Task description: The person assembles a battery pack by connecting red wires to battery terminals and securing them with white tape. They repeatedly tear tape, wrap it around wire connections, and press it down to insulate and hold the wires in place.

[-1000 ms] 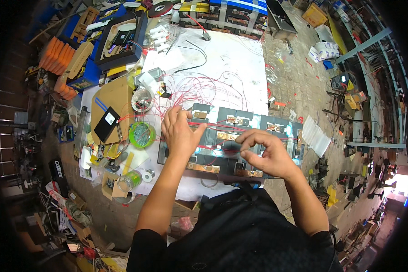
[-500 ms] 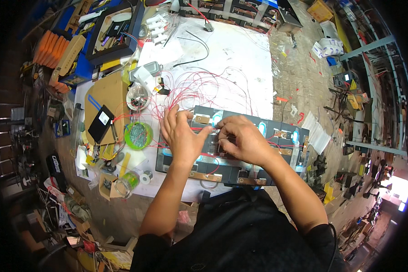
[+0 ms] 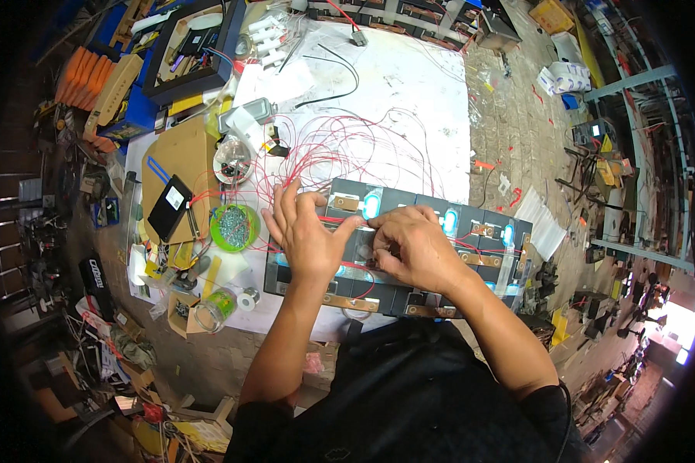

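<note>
A black battery pack [image 3: 409, 298] with copper connecting strips and bluish-white ovals lies across the near part of the table. Over its left end is my left hand [image 3: 307, 238], open, its fingers spread and its thumb stretched right onto the pack beside thin red wires [image 3: 340, 265]. My right hand [image 3: 417, 245] rests on the middle of the pack with curled fingers. Its index fingertip meets my left thumb tip at the wires. What lies inside the curled right fingers is hidden. More loose red wires [image 3: 324, 147] spread in loops behind my left hand.
Left of the pack stand a green bowl [image 3: 249, 245] of small metal parts, a clear jar [image 3: 216, 305] and a solder-like spool [image 3: 248, 299]. A black box [image 3: 170, 208] with wires lies on cardboard [image 3: 189, 147]. Another battery assembly [image 3: 394, 21] sits at the table's far edge.
The right index finger has straightened toward the left thumb, and the right fingers have shifted slightly. The left hand stays nearly in place. The whole view has shifted a little.
</note>
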Demonstrator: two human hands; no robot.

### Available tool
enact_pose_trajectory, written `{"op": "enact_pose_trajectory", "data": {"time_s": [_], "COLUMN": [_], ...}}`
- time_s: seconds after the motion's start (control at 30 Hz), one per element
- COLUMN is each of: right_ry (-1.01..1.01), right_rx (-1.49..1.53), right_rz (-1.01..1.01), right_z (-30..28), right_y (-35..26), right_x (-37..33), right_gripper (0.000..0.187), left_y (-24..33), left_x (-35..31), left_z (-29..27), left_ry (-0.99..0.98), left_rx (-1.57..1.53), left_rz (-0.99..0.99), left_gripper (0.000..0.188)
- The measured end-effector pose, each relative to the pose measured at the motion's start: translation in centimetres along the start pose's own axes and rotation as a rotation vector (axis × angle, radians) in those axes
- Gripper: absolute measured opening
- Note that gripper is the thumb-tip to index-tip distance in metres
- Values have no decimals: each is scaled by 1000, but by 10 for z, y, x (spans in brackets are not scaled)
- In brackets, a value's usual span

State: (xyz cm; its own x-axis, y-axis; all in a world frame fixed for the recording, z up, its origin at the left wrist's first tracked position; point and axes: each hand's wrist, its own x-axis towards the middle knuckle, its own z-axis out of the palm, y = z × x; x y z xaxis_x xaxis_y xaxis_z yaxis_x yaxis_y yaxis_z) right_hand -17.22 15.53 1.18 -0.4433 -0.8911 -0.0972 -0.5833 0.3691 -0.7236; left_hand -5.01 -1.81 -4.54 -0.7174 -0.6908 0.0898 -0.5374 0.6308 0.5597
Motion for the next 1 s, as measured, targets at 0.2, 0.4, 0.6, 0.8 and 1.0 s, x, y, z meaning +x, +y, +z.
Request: {"op": "enact_pose_trajectory", "data": {"time_s": [0.2, 0.4, 0.6, 0.8, 1.0], "right_ry": [-28, 24, 85, 169, 183], "right_rx": [-15, 61, 51, -20, -121], "right_rz": [15, 40, 109, 139, 165], "right_z": [2, 1, 10, 22, 24], "right_y": [1, 1, 1, 3, 2], "right_x": [0, 3, 12, 20, 25], "right_gripper": [10, 11, 11, 12, 16], "left_y": [3, -1, 1, 1, -1], "left_x": [-1, 0, 4, 4, 4], "left_z": [0, 1, 1, 0, 1], "left_ry": [-14, 17, -33, -56, -69], "left_rx": [26, 8, 42, 36, 53], "left_rz": [-19, -44, -84, -103, -103], "left_gripper": [63, 72, 80, 82, 83]}}
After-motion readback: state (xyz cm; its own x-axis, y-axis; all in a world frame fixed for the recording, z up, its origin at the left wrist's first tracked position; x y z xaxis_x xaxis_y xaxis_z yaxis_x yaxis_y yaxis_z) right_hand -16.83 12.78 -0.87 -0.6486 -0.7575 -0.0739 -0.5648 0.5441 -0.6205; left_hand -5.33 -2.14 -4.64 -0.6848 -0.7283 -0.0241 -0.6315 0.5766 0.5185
